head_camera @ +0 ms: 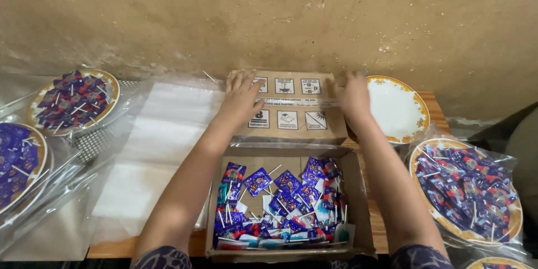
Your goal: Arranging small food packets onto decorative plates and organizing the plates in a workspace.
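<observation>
I have both hands on the far flap (288,106) of the cardboard box (358,202) at the centre of the frame. My left hand (242,94) lies flat with fingers spread near the flap's left corner; my right hand (352,94) presses palm-down at its right corner. Neither grips anything; they seem to pin the flap back against the wall so the box stays open. Inside, at lower centre, sits a heap of blue-wrapped lollipops (280,207) with white sticks. An empty white plate (399,109) with a gold rim lies just beside my right hand. Plates of lollipops sealed in clear bags rest at lower right (468,190) and upper left (73,101), with loose clear plastic bags (151,151) left of the box.
</observation>
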